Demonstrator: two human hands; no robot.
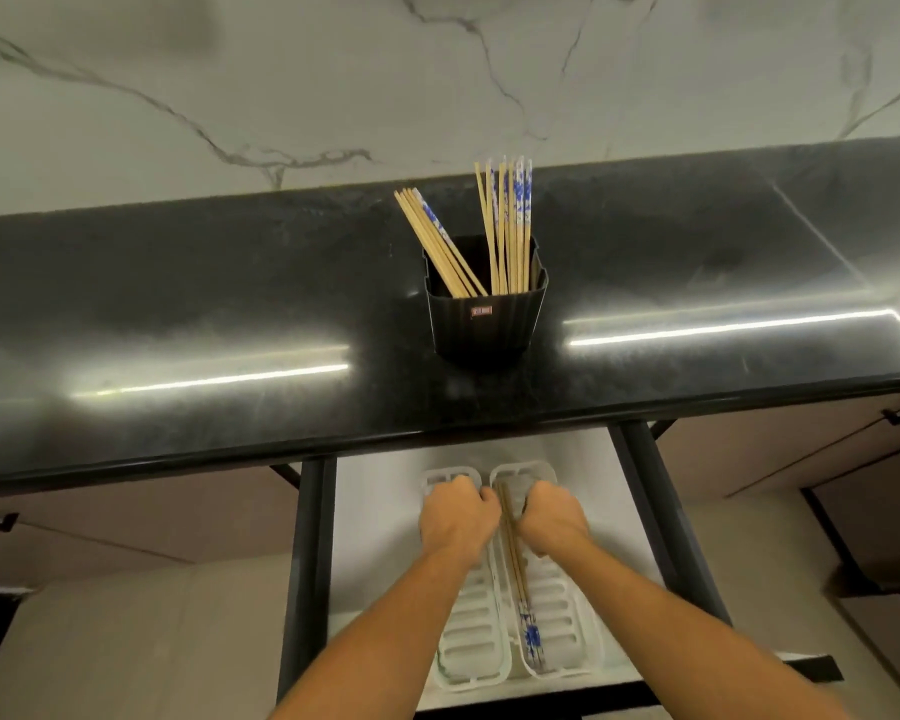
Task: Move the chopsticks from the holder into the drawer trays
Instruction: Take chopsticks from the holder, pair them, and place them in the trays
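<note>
Both hands reach down into the open drawer (365, 511) below the front edge of the dark tabletop (178, 304). The left hand (455, 519) is curled over the far end of the left tray (471, 636), and whether its fingers hold anything cannot be told. The right hand (552, 519) is curled at the far end of the right tray (567, 621), just beside a few chopsticks (520, 589) lying lengthwise in it, blue-patterned ends near the drawer front; whether its fingers grip them cannot be told. The two trays lie side by side, touching, with bare drawer floor on either side up to the dark drawer rails. On the tabletop, back from its edge, stands the black holder (484, 324), with more chopsticks leaning in two bunches (510, 226), and open surface left and right of it.
</note>
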